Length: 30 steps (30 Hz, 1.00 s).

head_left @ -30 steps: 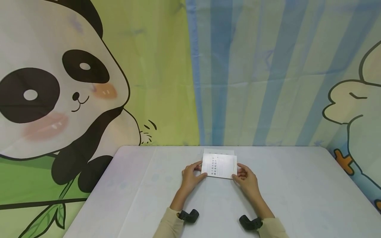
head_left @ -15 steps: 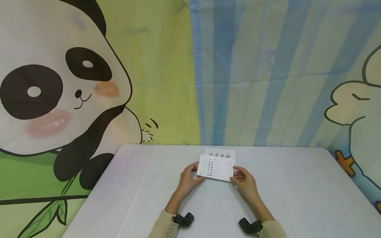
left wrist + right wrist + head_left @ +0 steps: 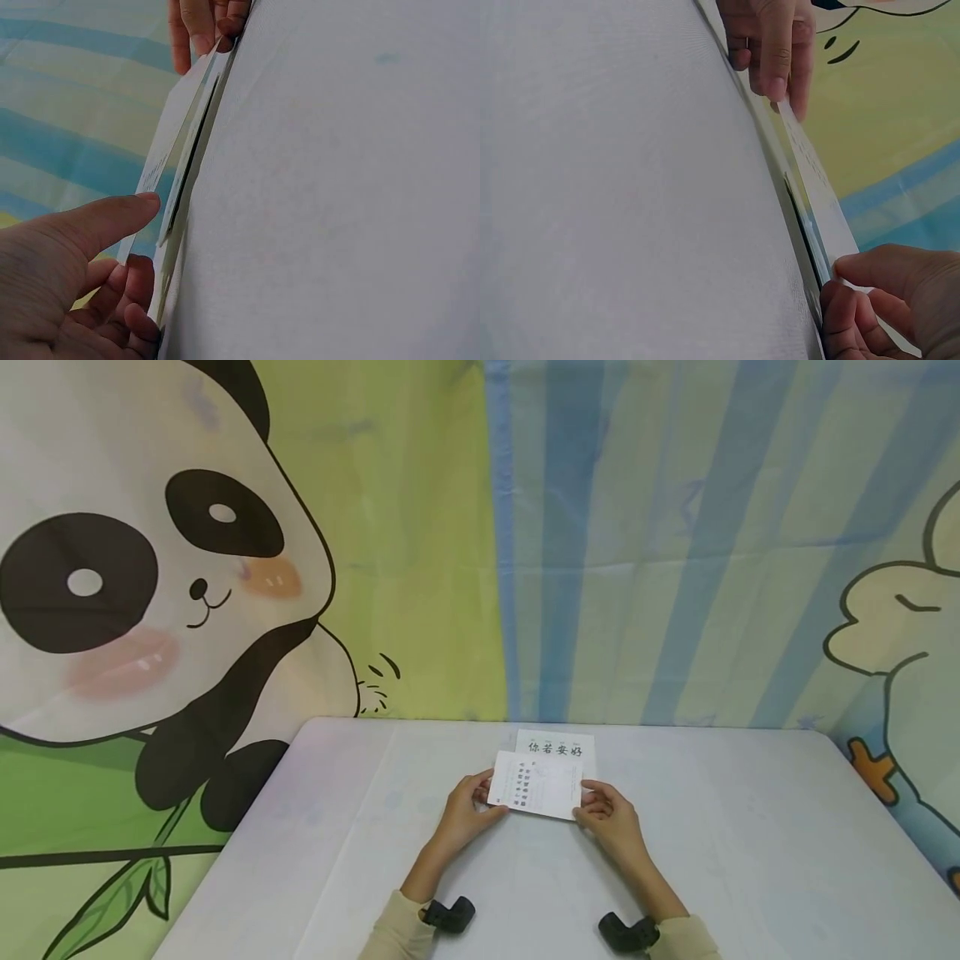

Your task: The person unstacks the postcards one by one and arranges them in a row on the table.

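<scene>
A white card [image 3: 551, 785] printed with rows of small dark characters is held between both hands in the head view. My left hand [image 3: 459, 814] pinches its left edge, and my right hand [image 3: 611, 818] pinches its lower right corner. Just behind lies a second white card [image 3: 557, 739] with several large dark characters, partly covered by the held one. In the left wrist view, the left thumb [image 3: 135, 214] presses on the held card's face. From the right wrist, the held card [image 3: 817, 187] appears tilted, raised above a thin dark-edged layer near the table.
The white-covered table [image 3: 750, 827] spreads around both hands. Behind its far edge hangs a curtain [image 3: 420, 543] with a printed panda and striped panels. A black wrist camera [image 3: 450, 914] sits on the left wrist and another wrist camera [image 3: 628, 933] on the right.
The held card has shifted left and slightly toward the person, both hands moving with it. More of the rear card shows, and its large characters are now readable.
</scene>
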### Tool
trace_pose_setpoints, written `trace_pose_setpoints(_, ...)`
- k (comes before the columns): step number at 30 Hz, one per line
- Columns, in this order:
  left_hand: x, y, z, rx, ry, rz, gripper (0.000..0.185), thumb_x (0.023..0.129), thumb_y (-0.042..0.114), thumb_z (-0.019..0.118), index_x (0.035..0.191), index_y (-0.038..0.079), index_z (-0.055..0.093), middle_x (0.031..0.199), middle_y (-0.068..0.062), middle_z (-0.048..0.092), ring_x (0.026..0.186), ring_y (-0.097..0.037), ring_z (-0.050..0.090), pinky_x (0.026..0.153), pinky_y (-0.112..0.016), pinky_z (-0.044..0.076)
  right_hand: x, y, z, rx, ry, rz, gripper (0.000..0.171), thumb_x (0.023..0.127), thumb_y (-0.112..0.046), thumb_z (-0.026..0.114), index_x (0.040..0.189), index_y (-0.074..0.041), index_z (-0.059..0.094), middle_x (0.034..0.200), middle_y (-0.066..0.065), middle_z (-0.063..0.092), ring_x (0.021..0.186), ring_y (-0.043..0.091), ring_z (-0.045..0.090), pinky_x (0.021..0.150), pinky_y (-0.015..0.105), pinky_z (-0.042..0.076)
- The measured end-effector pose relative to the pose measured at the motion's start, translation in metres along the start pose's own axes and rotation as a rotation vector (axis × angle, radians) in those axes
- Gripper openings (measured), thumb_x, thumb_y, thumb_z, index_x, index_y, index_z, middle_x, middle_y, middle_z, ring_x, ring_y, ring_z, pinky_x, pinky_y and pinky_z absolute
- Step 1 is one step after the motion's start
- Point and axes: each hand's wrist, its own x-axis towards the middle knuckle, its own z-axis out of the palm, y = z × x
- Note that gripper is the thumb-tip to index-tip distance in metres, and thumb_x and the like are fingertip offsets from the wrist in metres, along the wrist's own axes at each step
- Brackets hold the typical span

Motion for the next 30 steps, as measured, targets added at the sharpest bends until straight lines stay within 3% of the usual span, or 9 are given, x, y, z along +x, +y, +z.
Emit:
trace_pose_setpoints(5, -0.002, -0.004, -0.006, -0.007, 0.002, 0.0, 0.067, 0.076, 0.007, 0.082, 0.134, -0.007, 0.052, 0.101, -0.01, 0.057, 0.082, -0.016, 0.053, 0.064, -0.018, 0.039, -0.001, -0.002, 0.005, 0.019, -0.013, 0.0, 0.048, 0.079, 0.008, 0.072, 0.124, 0.005, 0.058, 0.101, 0.017, 0.061, 0.078, 0.01, 0.06, 0.066, 0.017, 0.051)
trace_pose_setpoints(17, -0.012, -0.017, -0.02, 0.028, 0.008, 0.011, 0.064, 0.075, 0.008, 0.083, 0.131, -0.004, 0.055, 0.101, -0.008, 0.059, 0.085, -0.013, 0.056, 0.067, -0.018, 0.041, -0.005, -0.006, 0.019, 0.032, -0.04, -0.006, 0.047, 0.078, 0.009, 0.073, 0.122, 0.006, 0.059, 0.098, 0.016, 0.06, 0.076, 0.011, 0.059, 0.063, 0.018, 0.051)
trace_pose_setpoints(30, -0.023, -0.022, -0.036, 0.034, 0.01, -0.045, 0.065, 0.075, 0.009, 0.083, 0.133, -0.003, 0.054, 0.104, -0.007, 0.059, 0.092, -0.019, 0.056, 0.069, -0.019, 0.039, -0.009, -0.011, 0.037, 0.012, -0.074, -0.002, 0.046, 0.079, 0.006, 0.073, 0.122, 0.005, 0.059, 0.098, 0.014, 0.061, 0.078, 0.013, 0.059, 0.064, 0.017, 0.051)
